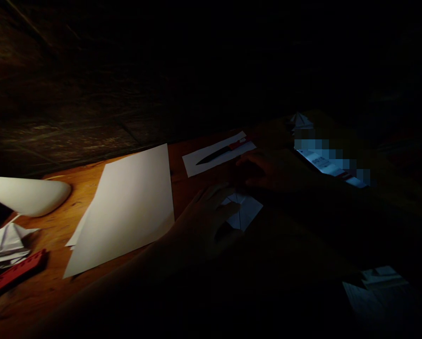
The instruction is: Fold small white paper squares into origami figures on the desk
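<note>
The scene is very dark. My left hand [211, 212] rests on the wooden table [55, 226] with its fingers lying flat on the left part of a small folded white paper [245, 211]. My right hand [267, 167] lies just beyond that paper, fingers stretched toward the left, touching or nearly touching the table; nothing visible is held in it. A paper strip [218, 155] with a dark-bladed, red-handled knife [221, 151] on it lies just past my right hand.
A stack of large white sheets [126, 207] lies left of my hands. A white lamp base [27, 195], crumpled folded papers [6, 240] and a red ruler [15, 273] sit far left. A lit phone screen [329, 165] and a folded paper shape [300, 121] are at right. More paper [376, 282] lies bottom right.
</note>
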`<state>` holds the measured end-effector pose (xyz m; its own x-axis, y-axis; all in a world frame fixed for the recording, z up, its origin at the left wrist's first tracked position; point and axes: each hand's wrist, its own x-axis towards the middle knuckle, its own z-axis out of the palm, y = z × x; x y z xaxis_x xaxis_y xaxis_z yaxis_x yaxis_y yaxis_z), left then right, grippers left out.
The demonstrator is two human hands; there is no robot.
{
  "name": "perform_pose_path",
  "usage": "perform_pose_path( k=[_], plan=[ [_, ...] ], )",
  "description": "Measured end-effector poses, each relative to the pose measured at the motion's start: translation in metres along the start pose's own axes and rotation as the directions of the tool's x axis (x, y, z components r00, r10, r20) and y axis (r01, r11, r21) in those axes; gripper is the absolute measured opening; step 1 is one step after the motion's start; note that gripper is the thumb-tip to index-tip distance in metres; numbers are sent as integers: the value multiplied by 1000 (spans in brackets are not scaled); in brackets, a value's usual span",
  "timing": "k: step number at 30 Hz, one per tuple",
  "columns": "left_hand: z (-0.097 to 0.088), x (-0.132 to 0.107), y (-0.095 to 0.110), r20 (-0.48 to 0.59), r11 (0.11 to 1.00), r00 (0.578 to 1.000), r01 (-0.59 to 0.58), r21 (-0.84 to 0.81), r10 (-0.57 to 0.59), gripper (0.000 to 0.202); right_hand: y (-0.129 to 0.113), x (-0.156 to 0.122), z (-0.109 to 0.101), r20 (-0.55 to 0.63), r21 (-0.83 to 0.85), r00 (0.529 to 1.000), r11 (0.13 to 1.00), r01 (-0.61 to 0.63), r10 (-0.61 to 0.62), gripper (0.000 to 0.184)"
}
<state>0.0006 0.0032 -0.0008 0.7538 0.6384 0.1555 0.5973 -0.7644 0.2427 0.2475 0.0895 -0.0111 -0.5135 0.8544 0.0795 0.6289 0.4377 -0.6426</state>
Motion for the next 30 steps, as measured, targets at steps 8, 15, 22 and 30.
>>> perform_pose_path(
  k=[8, 15, 22, 30],
  plan=[
    [0, 0, -2, 1, 1000, 1000, -16, -9, 16, 43, -4, -6, 8, -58, -43, 998, 999, -11, 8, 65],
    [-1, 0, -2, 0, 999, 1000, 6, -47, -6, 48, -2, -6, 14, -102, -66, 994, 997, 35, -41, 62],
    [1, 2, -13, -50, 994, 999, -14, -109, 8, 28, -9, -9, 14, -114, -134, 992, 990, 39, -54, 63],
    [5, 1, -16, -139, 992, 985, -111, -57, 102, 25, -10, -11, 14, -113, -116, 993, 993, 14, -27, 66]
  ],
)
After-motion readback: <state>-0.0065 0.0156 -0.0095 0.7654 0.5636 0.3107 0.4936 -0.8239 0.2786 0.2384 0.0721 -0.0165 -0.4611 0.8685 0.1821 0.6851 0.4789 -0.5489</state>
